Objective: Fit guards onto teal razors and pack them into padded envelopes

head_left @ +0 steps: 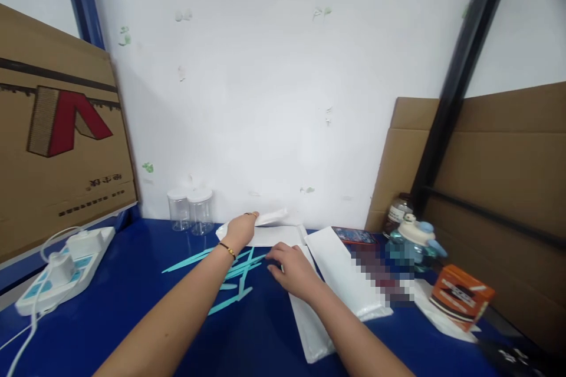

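Note:
My left hand point(242, 231) reaches to the back of the table, closed on a white packet point(273, 217) that sticks out to its right. Under and beside that hand lies a flat white envelope point(283, 235) near the wall. My right hand point(292, 269) hovers low with its thumb and fingers apart, and nothing shows in it. Left of its fingertips, thin turquoise strips point(243, 268) are scattered across one another on the blue table point(145, 300). Two white padded envelopes, one nearer point(309, 333) and one farther point(342, 274), lie by my right wrist, partly overlapping.
Two clear lidded jars point(201, 215) stand against the wall. A white power strip point(66, 271) with plugs lies at left, beside a large cardboard box point(57, 129). Toward the right are a phone point(354, 235), a teal bottle point(413, 244), a brown jar point(398, 215) and an orange box point(462, 297).

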Motion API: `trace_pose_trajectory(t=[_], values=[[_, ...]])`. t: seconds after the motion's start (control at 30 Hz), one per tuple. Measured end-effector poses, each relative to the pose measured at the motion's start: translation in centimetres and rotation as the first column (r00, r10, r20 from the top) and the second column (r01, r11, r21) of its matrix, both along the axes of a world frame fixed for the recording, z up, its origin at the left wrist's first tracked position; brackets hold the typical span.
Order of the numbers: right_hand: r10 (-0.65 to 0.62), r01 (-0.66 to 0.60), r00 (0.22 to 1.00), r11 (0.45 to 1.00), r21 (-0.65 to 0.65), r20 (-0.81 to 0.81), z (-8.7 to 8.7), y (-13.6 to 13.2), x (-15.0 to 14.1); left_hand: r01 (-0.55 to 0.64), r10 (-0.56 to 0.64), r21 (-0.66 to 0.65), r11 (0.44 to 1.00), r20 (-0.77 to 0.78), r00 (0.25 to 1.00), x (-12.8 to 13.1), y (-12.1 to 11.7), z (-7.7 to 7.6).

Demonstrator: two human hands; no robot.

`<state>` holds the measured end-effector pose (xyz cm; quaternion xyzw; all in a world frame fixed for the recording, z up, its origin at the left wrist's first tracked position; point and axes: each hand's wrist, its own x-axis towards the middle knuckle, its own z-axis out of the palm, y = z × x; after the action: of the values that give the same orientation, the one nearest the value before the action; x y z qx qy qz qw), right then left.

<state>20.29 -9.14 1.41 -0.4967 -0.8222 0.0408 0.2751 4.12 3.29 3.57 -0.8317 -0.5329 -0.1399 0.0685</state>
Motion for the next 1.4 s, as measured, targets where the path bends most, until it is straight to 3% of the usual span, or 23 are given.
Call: trace_pose_trajectory(t=[0.17, 0.4, 0.6, 0.77, 0.87, 1.03, 1.13, 1.27, 1.4], values=[[-0.129, 0.140, 0.945, 0.990, 0.016, -0.302, 0.3, -7.0, 7.0, 0.098, -0.103, -0.112, 0.989, -0.036, 0.994, 4.7, 2.1, -3.6], [-0.302, 0.378, 0.829, 0.923, 0.072, -0.471, -3.9, -14.1, 12.1, 0.040, -0.063, -0.296, 0.954, -0.070, 0.996, 6.2, 4.6, -6.8], [-0.393, 0.510, 0.756, 0.854, 0.097, -0.523, -7.3, -16.0, 13.1, 0.088, -0.117, -0.286, 0.954, -0.084, 0.990, 5.4, 4.7, -6.2], [-0.444, 0.610, 0.671, 0.786, 0.102, -0.594, -7.9, -16.1, 12.7, 0.073, -0.076, -0.121, 0.990, -0.024, 0.997, 4.6, 3.5, -4.5], [-0.440, 0.616, 0.588, 0.788, 0.022, -0.678, -7.4, -15.9, 13.0, 0.049, -0.047, -0.021, 0.999, 0.062, 0.997, 4.0, 2.3, -3.2], [-0.324, 0.380, 0.350, 0.907, -0.183, -0.879, -7.0, -16.8, 15.5, 0.113, -0.144, 0.149, 0.982, 0.216, 0.966, 2.5, -1.7, 0.5], [-0.267, 0.269, 0.330, 0.946, -0.181, -0.905, -7.1, -17.6, 16.8, 0.219, -0.254, 0.172, 0.961, 0.226, 0.940, 1.8, -5.9, 2.1], [-0.257, 0.215, 0.314, 0.957, -0.195, -0.914, -7.3, -18.1, 17.8, 0.185, -0.208, 0.105, 0.977, 0.294, 0.933, 1.3, -11.4, 1.0], [-0.254, 0.139, 0.273, 0.965, -0.224, -0.928, -7.5, -17.8, 18.5, 0.214, -0.231, 0.090, 0.973, 0.272, 0.934, 0.5, -13.8, -1.6]])
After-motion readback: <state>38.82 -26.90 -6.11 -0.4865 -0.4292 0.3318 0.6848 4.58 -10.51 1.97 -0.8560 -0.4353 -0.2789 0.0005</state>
